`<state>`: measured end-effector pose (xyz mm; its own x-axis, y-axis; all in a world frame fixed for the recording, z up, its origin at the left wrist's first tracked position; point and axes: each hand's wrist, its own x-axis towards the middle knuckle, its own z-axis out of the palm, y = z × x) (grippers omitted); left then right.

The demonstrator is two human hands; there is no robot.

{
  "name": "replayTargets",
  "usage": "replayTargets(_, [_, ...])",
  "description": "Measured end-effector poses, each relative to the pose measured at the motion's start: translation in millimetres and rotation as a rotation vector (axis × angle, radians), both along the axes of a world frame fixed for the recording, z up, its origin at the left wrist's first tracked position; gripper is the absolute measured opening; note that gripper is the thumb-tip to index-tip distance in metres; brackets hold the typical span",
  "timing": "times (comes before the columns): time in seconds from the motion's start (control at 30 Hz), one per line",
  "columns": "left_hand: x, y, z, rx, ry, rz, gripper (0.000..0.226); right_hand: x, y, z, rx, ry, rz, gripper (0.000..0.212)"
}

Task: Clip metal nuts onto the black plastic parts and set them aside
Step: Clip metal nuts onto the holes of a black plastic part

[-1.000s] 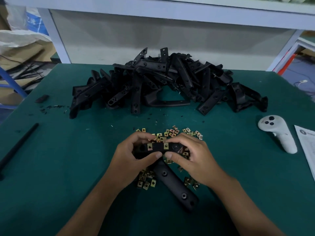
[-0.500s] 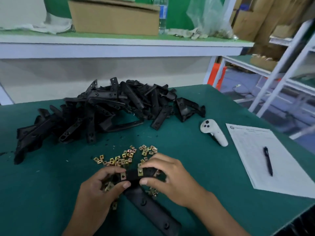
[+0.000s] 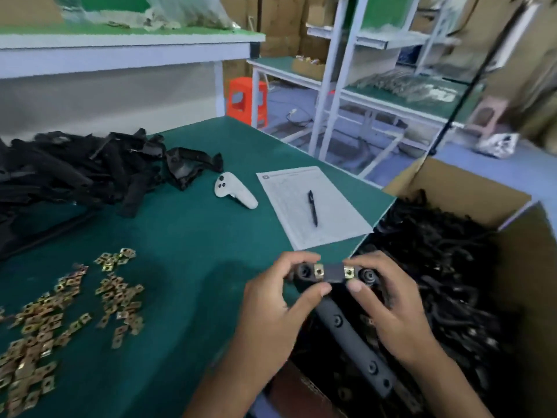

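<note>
Both hands hold one black plastic part [image 3: 334, 274] past the table's right edge, above a cardboard box [image 3: 452, 188] filled with black parts. My left hand [image 3: 271, 306] pinches its left end and my right hand [image 3: 388, 309] pinches its right end. Two brass-coloured metal nuts [image 3: 320, 270] are clipped on the part's top bar. The part's long arm [image 3: 355, 345] hangs down between my wrists. Loose metal nuts [image 3: 60, 309] lie scattered on the green table [image 3: 187, 242] at the left. A heap of bare black parts [image 3: 75, 173] fills the far left.
A white controller [image 3: 235, 191] lies beside the heap. A printed sheet [image 3: 307, 206] with a black pen [image 3: 313, 206] on it lies near the table's right edge. An orange stool [image 3: 245, 98] and white metal racks [image 3: 346, 86] stand beyond the table.
My view has swung right. Both hands have carried the black part with its two clipped nuts from above the nut pile to over the cardboard box.
</note>
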<state>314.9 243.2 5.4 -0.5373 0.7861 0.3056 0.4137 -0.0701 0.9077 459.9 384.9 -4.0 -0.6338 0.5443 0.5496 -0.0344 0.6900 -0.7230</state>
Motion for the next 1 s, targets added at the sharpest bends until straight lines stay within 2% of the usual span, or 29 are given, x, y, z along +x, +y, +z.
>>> replayTargets(0.07, [26, 20, -4, -0.111, 0.006, -0.105, 0.066, 32, 12, -12, -0.107, 0.109, -0.246, 0.020])
replayTargets(0.1, [33, 26, -6, -0.148, 0.020, -0.109, 0.065, 45, 19, -16, -0.169, 0.160, -0.385, 0.019])
replayTargets(0.17, [38, 27, -8, -0.114, 0.079, -0.070, 0.036, 63, 32, -24, -0.281, 0.229, -0.587, 0.012])
replayTargets(0.23, [31, 19, -7, -0.060, 0.092, -0.004, 0.010, 72, 44, -34, -0.328, 0.253, -0.666, 0.012])
replayTargets(0.3, [13, 1, -11, -0.068, 0.093, 0.072, 0.016, 70, 53, -49, -0.423, 0.237, -0.659, 0.028])
replayTargets(0.37, [-12, -24, -18, -0.121, 0.102, 0.191, 0.022, 51, 53, -63, -0.481, 0.121, -0.556, 0.050])
replayTargets(0.43, [-43, -57, -23, -0.139, 0.079, 0.339, 0.029, 15, 40, -72, -0.443, -0.004, -0.465, 0.065])
replayTargets(0.5, [-74, -95, -25, -0.117, 0.065, 0.507, 0.039, -33, 14, -69, -0.402, -0.055, -0.372, 0.059])
replayTargets(0.63, [-127, -174, -35, -0.137, 0.058, 0.880, 0.049, -125, -56, -51, -0.228, -0.238, 0.103, 0.029])
replayTargets(0.7, [-151, -207, -38, -0.223, 0.007, 1.032, 0.042, -169, -80, -43, -0.133, -0.278, 0.309, 0.018])
replayTargets(0.77, [-168, -229, -45, -0.265, -0.081, 1.131, 0.026, -214, -95, -36, -0.126, -0.323, 0.427, 0.009])
replayTargets(0.87, [-183, -241, -61, -0.258, -0.195, 1.225, 0.009, -290, -111, -30, -0.057, -0.331, 0.521, 0.019])
replayTargets(0.93, [-188, -241, -72, -0.178, -0.249, 1.292, 0.010, -342, -121, -29, 0.075, -0.362, 0.558, 0.018])
replayTargets(1.0, [-194, -243, -76, -0.082, -0.245, 1.318, 0.013, -393, -126, -33, 0.241, -0.394, 0.535, 0.034])
